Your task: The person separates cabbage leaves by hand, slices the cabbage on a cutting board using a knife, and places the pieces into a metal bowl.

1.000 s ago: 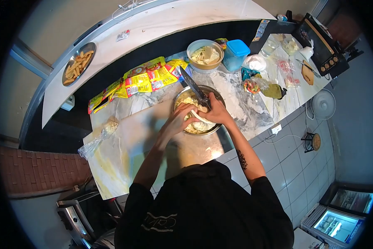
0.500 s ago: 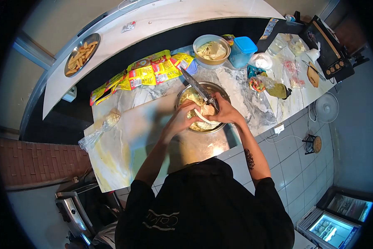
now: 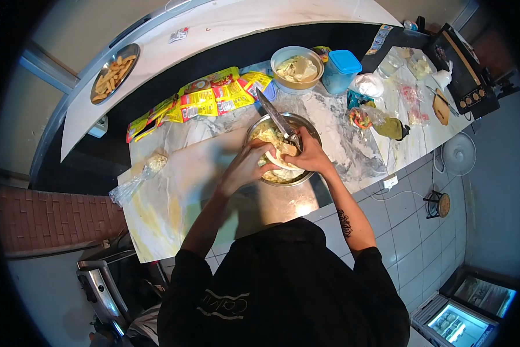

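Note:
A metal bowl (image 3: 317,128) stands on the marble counter, holding pale yellow-green chopped pieces (image 3: 262,134) that look like cabbage. My left hand (image 3: 249,166) is over its left side, fingers closed on a whitish, curved cabbage piece (image 3: 271,159). From the right, my right hand (image 3: 311,155) is also at this piece, with its fingers bent. A large knife (image 3: 276,117) is in my right hand too, its blade pointing up and left across the bowl's far rim. The fingers partly hide the knife handle and the piece.
Yellow seasoning packets (image 3: 197,105) lie behind the bowl. Further back stand a second bowl (image 3: 274,59) and a blue-lidded container (image 3: 342,78). A plastic bag (image 3: 134,184) lies at left, a wooden board (image 3: 441,108) at right. Fries fill an oval plate (image 3: 135,51) on the ledge.
The pale strip between my hands curved out toward the right hand before; now less of it shows. My hands stay over the bowl, the knife still in the right one.

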`<state>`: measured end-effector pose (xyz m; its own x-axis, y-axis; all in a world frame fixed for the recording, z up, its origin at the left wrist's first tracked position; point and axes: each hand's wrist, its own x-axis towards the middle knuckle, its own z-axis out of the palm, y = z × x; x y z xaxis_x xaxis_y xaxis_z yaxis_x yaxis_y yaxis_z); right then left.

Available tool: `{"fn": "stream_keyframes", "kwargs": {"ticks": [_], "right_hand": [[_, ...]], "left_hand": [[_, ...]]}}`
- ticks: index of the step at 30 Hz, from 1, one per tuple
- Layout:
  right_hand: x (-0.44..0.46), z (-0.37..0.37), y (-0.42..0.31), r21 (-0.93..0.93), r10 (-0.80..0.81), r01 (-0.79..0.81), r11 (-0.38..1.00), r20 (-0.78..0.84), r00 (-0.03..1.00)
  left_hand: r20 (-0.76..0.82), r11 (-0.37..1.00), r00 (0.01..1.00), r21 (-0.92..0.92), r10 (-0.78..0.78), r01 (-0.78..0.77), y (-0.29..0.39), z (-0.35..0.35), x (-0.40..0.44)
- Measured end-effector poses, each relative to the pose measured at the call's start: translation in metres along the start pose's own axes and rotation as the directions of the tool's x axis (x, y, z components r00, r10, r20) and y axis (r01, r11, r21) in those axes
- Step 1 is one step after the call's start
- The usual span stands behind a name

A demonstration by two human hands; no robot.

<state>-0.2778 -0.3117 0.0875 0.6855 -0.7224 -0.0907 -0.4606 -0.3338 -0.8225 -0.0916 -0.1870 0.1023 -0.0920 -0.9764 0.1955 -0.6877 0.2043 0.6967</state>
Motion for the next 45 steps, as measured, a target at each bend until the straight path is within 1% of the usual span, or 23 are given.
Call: {"fn": "stream_keyframes", "kwargs": {"ticks": [3, 6, 8, 10, 12, 14, 15, 16, 17, 18, 20, 21, 23, 28, 30, 32, 34, 36, 38, 39, 42, 44, 45], "right_hand": [[0.001, -0.001, -0.001, 0.004, -0.026, 0.026, 1.000, 0.006, 1.000], [0.002, 0.000, -0.001, -0.012, -0.050, 0.050, 0.999, -0.006, 0.999], [0.002, -0.002, -0.002, -0.009, -0.037, 0.037, 0.999, -0.001, 0.999], [0.002, -0.001, -0.001, -0.004, -0.022, 0.022, 1.000, 0.007, 1.000], [0.004, 0.001, 0.001, -0.006, -0.051, 0.051, 0.999, -0.015, 0.999], [0.007, 0.002, 0.005, -0.002, -0.065, 0.065, 0.998, -0.018, 0.998], [0.008, 0.001, 0.005, 0.001, -0.080, 0.080, 0.997, -0.022, 0.997], [0.010, 0.000, 0.005, 0.003, -0.080, 0.080, 0.997, -0.022, 0.997], [0.011, -0.001, 0.005, 0.022, -0.069, 0.069, 0.997, -0.001, 0.998], [0.010, -0.002, 0.006, 0.040, -0.058, 0.057, 0.998, 0.021, 0.998], [0.012, -0.001, 0.007, 0.017, -0.061, 0.061, 0.998, 0.005, 0.998], [0.012, -0.002, 0.007, -0.007, -0.067, 0.067, 0.998, -0.010, 0.998], [0.012, -0.003, 0.008, 0.005, -0.060, 0.060, 0.998, 0.006, 0.998], [0.014, -0.001, 0.011, -0.019, -0.049, 0.049, 0.999, 0.030, 0.998], [0.013, -0.001, 0.009, -0.028, -0.081, 0.081, 0.996, 0.011, 0.997], [0.012, -0.003, 0.006, 0.001, -0.055, 0.055, 0.999, 0.022, 0.998], [0.011, -0.005, 0.005, 0.029, -0.026, 0.025, 0.999, 0.031, 0.999], [0.010, -0.005, 0.007, 0.098, -0.068, 0.066, 0.993, 0.017, 0.998], [0.008, -0.004, 0.006, 0.090, -0.067, 0.066, 0.994, 0.007, 0.998], [0.006, -0.004, 0.004, 0.082, -0.065, 0.065, 0.995, -0.005, 0.998], [0.002, -0.003, -0.001, 0.052, -0.112, 0.114, 0.992, -0.031, 0.993], [0.000, -0.003, 0.000, 0.061, -0.115, 0.116, 0.991, -0.027, 0.993], [0.001, -0.003, 0.001, 0.070, -0.120, 0.121, 0.990, -0.023, 0.993]], "left_hand": [[0.000, 0.999, 1.000, 0.031, -0.009, 0.009, -0.003, 0.001, -0.002], [-0.037, 0.999, 0.999, 0.038, 0.014, -0.013, -0.002, 0.002, -0.001], [0.032, 1.000, 0.999, 0.011, 0.004, -0.005, 0.002, -0.001, 0.002], [0.038, 1.000, 0.999, 0.014, 0.004, -0.005, 0.009, -0.002, 0.003], [0.046, 1.000, 0.999, 0.018, 0.005, -0.006, 0.017, -0.001, 0.005], [-0.051, 0.983, 0.992, 0.150, 0.115, -0.106, 0.024, 0.004, 0.008], [-0.049, 0.983, 0.992, 0.150, 0.115, -0.106, 0.023, 0.005, 0.009], [-0.011, 0.981, 0.997, 0.178, 0.079, -0.076, 0.022, 0.005, 0.010], [0.026, 0.977, 0.999, 0.207, 0.041, -0.046, 0.021, 0.005, 0.011], [0.028, 0.978, 0.999, 0.205, 0.040, -0.045, 0.020, 0.004, 0.011], [0.100, 0.985, 0.989, 0.122, 0.113, -0.125, 0.018, 0.000, 0.014], [0.103, 0.985, 0.988, 0.119, 0.115, -0.127, 0.016, 0.002, 0.014], [0.039, 0.963, 0.969, 0.101, 0.246, -0.248, 0.011, 0.007, 0.014], [0.098, 0.959, 0.965, 0.118, 0.245, -0.256, 0.010, 0.003, 0.016], [0.110, 0.958, 0.963, 0.128, 0.245, -0.258, 0.009, 0.005, 0.014], [-0.010, 0.918, 0.947, 0.251, 0.321, -0.308, 0.005, 0.012, 0.008], [0.016, 0.912, 0.946, 0.264, 0.323, -0.316, 0.005, 0.010, 0.007], [0.040, 0.906, 0.946, 0.278, 0.321, -0.319, 0.006, 0.007, 0.005], [0.111, 0.919, 0.967, 0.303, 0.230, -0.253, 0.006, 0.004, 0.004], [0.111, 0.919, 0.967, 0.303, 0.228, -0.251, 0.007, 0.002, 0.005], [0.151, 0.925, 0.953, 0.243, 0.261, -0.292, 0.007, -0.006, 0.006], [0.127, 0.974, 0.976, 0.122, 0.175, -0.190, 0.007, -0.010, 0.008], [0.126, 0.974, 0.977, 0.125, 0.174, -0.189, 0.005, -0.010, 0.008]]}}
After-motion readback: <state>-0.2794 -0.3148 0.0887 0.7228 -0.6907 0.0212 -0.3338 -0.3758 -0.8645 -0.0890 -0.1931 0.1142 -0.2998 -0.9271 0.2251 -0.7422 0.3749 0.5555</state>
